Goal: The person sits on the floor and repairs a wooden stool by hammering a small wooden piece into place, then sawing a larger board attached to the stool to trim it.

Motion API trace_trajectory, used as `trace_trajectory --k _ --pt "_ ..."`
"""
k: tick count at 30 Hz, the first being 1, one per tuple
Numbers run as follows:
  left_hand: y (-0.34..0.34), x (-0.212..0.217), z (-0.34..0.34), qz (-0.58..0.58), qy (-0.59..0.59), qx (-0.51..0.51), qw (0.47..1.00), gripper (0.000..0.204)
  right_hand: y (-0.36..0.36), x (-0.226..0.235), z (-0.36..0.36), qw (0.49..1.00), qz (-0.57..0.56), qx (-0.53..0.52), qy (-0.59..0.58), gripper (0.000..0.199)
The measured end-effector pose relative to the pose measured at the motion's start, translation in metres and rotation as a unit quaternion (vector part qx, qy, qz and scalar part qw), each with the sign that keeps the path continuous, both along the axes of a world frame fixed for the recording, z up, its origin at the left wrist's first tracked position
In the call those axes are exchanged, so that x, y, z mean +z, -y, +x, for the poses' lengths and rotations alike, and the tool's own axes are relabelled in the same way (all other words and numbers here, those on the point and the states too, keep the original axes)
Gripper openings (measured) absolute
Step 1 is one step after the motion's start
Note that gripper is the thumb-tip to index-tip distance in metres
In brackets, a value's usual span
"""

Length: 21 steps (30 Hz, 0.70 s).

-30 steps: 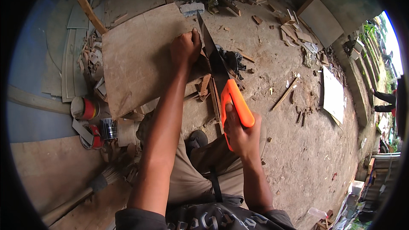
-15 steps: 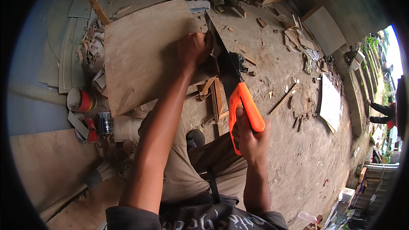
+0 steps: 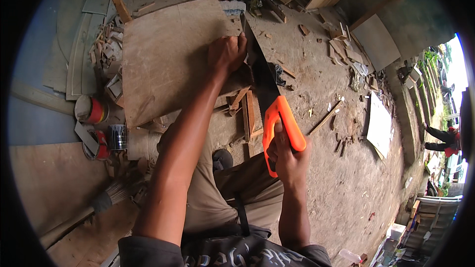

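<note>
A handsaw with a bright orange handle (image 3: 298,136) and a dark blade (image 3: 261,69) slants from lower right to upper left along the right edge of a plywood board (image 3: 168,49). My right hand (image 3: 289,157) is wrapped round the handle. My left hand (image 3: 226,54) is closed in a fist over the board's right edge, its thumb raised against or very near the blade. Whatever lies under the left fingers is hidden. Below the board's near edge, a wooden frame of thin strips (image 3: 250,113) shows beside the blade.
Paint cans (image 3: 118,137) and a heap of wood offcuts (image 3: 106,44) lie left of the board. A broom-like brush (image 3: 116,195) is at lower left. Scraps and a white panel (image 3: 380,124) lie on the dirt floor at right. Another person (image 3: 445,141) is at the far right.
The view has turned slightly, shifting the surroundings. Both hands keep their grip, and the saw stays in nearly the same place beside the board's edge.
</note>
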State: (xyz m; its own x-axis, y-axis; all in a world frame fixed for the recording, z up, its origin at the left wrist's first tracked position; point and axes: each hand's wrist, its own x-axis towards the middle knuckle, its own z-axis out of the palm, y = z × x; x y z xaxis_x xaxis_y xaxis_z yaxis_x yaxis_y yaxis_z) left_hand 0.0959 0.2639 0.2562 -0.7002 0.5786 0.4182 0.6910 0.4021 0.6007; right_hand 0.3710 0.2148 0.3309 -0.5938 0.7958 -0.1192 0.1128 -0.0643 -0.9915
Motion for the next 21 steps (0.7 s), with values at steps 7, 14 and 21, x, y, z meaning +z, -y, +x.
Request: trace_trajectory --k 7,14,21 --pt "-0.007 0.002 0.004 0.024 -0.04 0.029 0.998 0.064 0.044 -0.002 0.071 0.999 0.034 -0.002 -0.008 0.029" --pt "0.001 0.004 0.002 -0.036 -0.001 0.008 0.999 0.065 -0.012 -0.003 -0.008 0.999 0.012 0.023 -0.026 0.029" --pt "-0.005 0.003 0.006 0.005 -0.026 0.027 0.999 0.055 0.043 -0.012 0.082 0.999 0.034 0.011 0.003 0.029"
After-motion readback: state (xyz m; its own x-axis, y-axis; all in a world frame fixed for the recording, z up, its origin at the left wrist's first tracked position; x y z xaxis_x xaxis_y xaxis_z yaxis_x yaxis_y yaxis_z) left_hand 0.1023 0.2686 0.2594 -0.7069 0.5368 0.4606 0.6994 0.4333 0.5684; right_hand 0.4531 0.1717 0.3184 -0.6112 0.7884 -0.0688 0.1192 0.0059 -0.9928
